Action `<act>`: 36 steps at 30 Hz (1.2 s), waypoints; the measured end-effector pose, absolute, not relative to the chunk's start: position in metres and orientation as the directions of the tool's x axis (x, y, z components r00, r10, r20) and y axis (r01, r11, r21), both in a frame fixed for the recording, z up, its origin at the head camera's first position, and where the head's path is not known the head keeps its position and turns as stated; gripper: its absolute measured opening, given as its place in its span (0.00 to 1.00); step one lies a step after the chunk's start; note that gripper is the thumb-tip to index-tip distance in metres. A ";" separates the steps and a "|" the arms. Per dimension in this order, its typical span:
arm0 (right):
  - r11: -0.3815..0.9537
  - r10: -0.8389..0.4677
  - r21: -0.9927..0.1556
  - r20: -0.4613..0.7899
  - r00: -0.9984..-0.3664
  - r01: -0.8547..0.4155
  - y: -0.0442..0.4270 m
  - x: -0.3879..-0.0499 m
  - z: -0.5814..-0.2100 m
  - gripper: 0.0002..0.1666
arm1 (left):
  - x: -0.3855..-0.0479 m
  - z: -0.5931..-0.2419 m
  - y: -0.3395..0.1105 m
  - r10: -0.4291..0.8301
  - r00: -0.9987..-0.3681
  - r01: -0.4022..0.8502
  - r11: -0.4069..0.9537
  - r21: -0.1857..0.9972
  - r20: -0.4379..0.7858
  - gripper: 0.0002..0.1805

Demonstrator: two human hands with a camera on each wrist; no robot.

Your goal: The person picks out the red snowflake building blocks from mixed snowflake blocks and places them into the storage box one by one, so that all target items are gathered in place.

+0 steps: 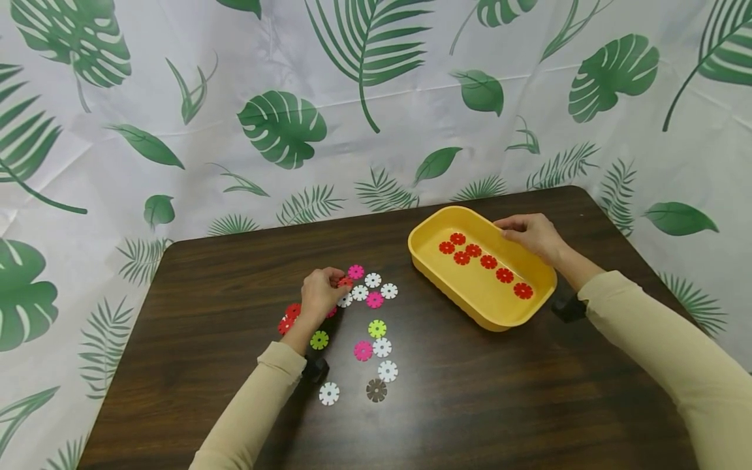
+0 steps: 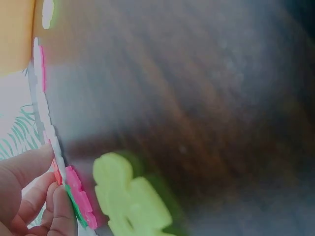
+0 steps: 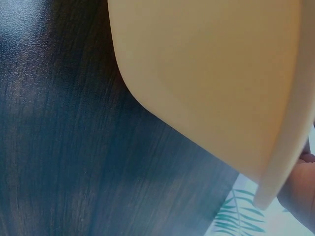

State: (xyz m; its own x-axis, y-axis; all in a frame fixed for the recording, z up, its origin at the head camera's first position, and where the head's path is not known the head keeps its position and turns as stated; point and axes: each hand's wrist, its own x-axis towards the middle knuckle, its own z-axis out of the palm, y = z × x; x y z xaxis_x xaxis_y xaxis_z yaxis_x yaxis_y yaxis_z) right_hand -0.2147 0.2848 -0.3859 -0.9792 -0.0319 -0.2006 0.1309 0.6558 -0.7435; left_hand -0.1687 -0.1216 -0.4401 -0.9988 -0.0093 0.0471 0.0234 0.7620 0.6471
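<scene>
Pinching a red disc (image 1: 345, 282) between thumb and fingertips, left hand (image 1: 318, 296) amid scattered discs (image 1: 360, 352), right hand (image 1: 534, 237) gripping a yellow tray (image 1: 467, 287) by its right rim, seven discs (image 1: 501, 276) inside.

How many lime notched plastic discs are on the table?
2: one lime disc lower than the left hand in the head view, another lime disc farther right, above a notched white disc. More may hide under that hand.
</scene>
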 end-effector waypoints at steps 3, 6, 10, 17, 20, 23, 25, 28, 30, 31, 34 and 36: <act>0.657 -0.032 -0.743 -0.202 -0.979 0.132 0.285 -0.216 -0.386 0.21 | -0.168 -0.441 -0.121 -0.006 -0.998 0.034 0.760 0.650 0.059 0.14; 0.653 -0.030 -0.745 -0.204 -0.978 0.136 0.286 -0.216 -0.387 0.21 | -0.166 -0.442 -0.120 -0.004 -0.997 0.048 0.760 0.649 0.079 0.14; 0.653 -0.030 -0.746 -0.203 -0.979 0.135 0.285 -0.216 -0.387 0.21 | -0.164 -0.443 -0.118 -0.004 -0.994 0.065 0.762 0.645 0.106 0.14; 0.654 -0.027 -0.744 -0.206 -0.978 0.138 0.284 -0.215 -0.386 0.21 | -0.162 -0.443 -0.119 -0.012 -0.992 0.081 0.721 0.688 0.129 0.15; 0.656 -0.025 -0.741 -0.209 -0.978 0.142 0.284 -0.215 -0.385 0.21 | -0.162 -0.444 -0.120 -0.022 -0.994 0.064 0.691 0.720 0.110 0.15; 0.658 -0.022 -0.739 -0.212 -0.977 0.145 0.284 -0.215 -0.386 0.21 | -0.163 -0.444 -0.122 -0.032 -0.996 0.041 0.658 0.752 0.082 0.14; 0.656 -0.019 -0.740 -0.213 -0.977 0.148 0.284 -0.215 -0.386 0.21 | -0.163 -0.443 -0.123 -0.038 -0.997 0.029 0.634 0.773 0.069 0.14; 0.654 -0.017 -0.741 -0.212 -0.977 0.150 0.285 -0.215 -0.387 0.21 | -0.163 -0.443 -0.123 -0.048 -0.998 0.011 0.604 0.797 0.050 0.14; 0.655 -0.017 -0.741 -0.211 -0.977 0.148 0.285 -0.215 -0.387 0.21 | -0.163 -0.443 -0.122 -0.057 -0.998 -0.004 0.589 0.808 0.037 0.13; 0.655 -0.017 -0.741 -0.210 -0.978 0.147 0.285 -0.215 -0.387 0.21 | -0.163 -0.443 -0.122 -0.061 -0.998 -0.012 0.584 0.811 0.029 0.13; 0.658 -0.020 -0.739 -0.209 -0.978 0.145 0.284 -0.216 -0.387 0.21 | -0.163 -0.443 -0.121 -0.076 -0.997 -0.042 0.562 0.826 0.001 0.13; 0.660 -0.022 -0.738 -0.207 -0.978 0.142 0.284 -0.216 -0.387 0.21 | -0.164 -0.443 -0.121 -0.087 -0.996 -0.064 0.544 0.836 -0.020 0.13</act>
